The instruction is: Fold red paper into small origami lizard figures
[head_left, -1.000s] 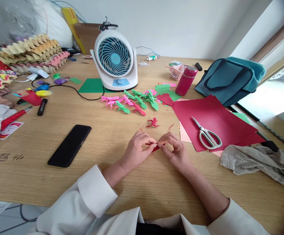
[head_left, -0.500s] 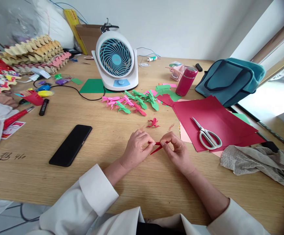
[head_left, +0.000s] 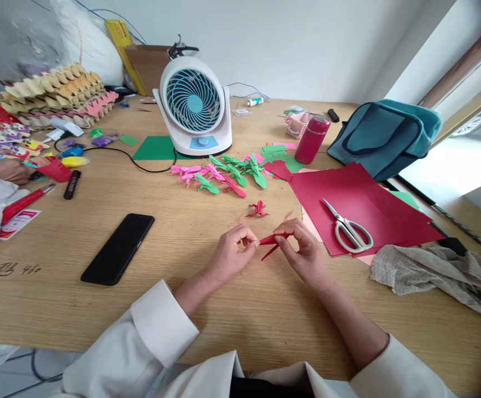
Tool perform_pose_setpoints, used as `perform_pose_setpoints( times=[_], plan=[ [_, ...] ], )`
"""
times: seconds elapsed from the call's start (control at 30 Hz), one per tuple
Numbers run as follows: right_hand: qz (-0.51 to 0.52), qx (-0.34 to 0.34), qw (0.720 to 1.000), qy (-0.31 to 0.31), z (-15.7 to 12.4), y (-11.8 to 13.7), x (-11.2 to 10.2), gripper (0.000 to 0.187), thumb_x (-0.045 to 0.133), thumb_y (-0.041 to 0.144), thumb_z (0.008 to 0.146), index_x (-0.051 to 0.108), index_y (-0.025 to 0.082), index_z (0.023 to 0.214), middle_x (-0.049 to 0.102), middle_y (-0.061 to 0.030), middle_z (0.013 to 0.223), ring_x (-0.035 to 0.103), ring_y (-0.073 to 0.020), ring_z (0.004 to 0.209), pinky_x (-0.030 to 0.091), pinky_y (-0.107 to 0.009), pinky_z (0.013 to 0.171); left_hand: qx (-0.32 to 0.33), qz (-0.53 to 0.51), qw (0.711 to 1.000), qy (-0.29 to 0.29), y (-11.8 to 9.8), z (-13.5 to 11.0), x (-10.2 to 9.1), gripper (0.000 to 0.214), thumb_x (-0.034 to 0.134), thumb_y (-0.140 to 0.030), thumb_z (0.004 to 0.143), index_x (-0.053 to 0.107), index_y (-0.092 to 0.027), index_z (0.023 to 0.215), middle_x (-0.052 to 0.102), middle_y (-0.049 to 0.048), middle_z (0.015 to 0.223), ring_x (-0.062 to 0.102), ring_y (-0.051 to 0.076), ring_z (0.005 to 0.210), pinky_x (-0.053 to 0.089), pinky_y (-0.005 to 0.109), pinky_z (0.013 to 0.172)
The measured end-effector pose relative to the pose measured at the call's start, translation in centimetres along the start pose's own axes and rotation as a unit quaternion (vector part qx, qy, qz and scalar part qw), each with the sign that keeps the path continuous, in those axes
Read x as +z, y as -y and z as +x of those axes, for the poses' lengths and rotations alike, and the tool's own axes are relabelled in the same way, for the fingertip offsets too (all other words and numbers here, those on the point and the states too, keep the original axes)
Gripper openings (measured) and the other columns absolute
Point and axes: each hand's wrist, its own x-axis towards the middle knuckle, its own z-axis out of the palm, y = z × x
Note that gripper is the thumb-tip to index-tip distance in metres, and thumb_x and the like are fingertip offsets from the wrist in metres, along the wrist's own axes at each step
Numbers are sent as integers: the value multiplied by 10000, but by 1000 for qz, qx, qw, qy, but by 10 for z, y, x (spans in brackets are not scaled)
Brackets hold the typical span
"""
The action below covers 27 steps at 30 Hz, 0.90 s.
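Note:
A narrow folded piece of red paper [head_left: 268, 240] is stretched between my two hands above the table, with one thin pointed strip hanging down. My left hand [head_left: 237, 250] pinches its left tip between thumb and forefinger. Gripping the other end is my right hand [head_left: 300, 250], thumb against fingers. Just beyond my hands a small red origami figure [head_left: 258, 208] stands on the wood. Farther back lies a cluster of pink and green origami figures [head_left: 236, 171]. To the right, white-handled scissors [head_left: 350, 229] rest on large red paper sheets [head_left: 389, 207].
A black phone [head_left: 118, 249] lies at left. Behind stand a white fan [head_left: 193, 108], a red flask [head_left: 312, 138] and a teal bag [head_left: 385, 138]. A grey cloth [head_left: 422, 271] is at right. At far left, another person's hand [head_left: 6, 168] is near a red cup [head_left: 56, 168].
My right hand has risen slightly, and more of the folded red paper shows between my hands. The whole view has shifted a little.

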Motion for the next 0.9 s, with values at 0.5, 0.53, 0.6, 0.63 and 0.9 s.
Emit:
perform_pose_setpoints(
  times=[0.5, 0.53, 0.6, 0.63, 0.9],
  plan=[
    [219, 180, 959, -4, -2, -18, 11, 194, 780, 359, 753, 649, 217, 778, 601, 19, 731, 520, -122, 663, 425, -252, 635, 22, 43, 999, -22, -7, -6, 5, 135, 563, -109, 826, 572, -170, 706, 566, -10, 708, 519, 111, 678, 395, 222, 632],
    [201, 160, 966, 7, -2, -18, 9, 179, 770, 344, 768, 646, 215, 762, 595, 18, 720, 512, -124, 662, 415, -255, 631, 34, 47, 998, -22, -7, -7, 4, 120, 569, -111, 832, 583, -172, 729, 578, -6, 724, 529, 113, 692, 404, 222, 640],
    [177, 131, 975, 13, -1, -18, 7, 149, 744, 319, 800, 644, 217, 761, 589, 16, 718, 501, -127, 666, 401, -260, 630, 43, 39, 998, -23, -8, -7, 3, 73, 596, -134, 839, 593, -178, 781, 602, -4, 758, 546, 111, 705, 426, 219, 660],
    [175, 123, 977, 11, -1, -18, 6, 135, 732, 310, 812, 644, 219, 767, 590, 16, 723, 499, -128, 670, 398, -261, 633, 42, 32, 998, -28, -8, -7, 3, 58, 614, -143, 835, 590, -180, 798, 608, -7, 769, 551, 107, 701, 435, 216, 666],
    [178, 73, 981, -1, -1, -10, 6, 71, 684, 255, 862, 646, 230, 807, 573, 5, 779, 507, -145, 746, 403, -289, 709, 24, 16, 997, -66, -9, -8, 3, 70, 634, -131, 817, 592, -184, 796, 633, -19, 768, 578, 95, 687, 454, 207, 684]
  ],
)
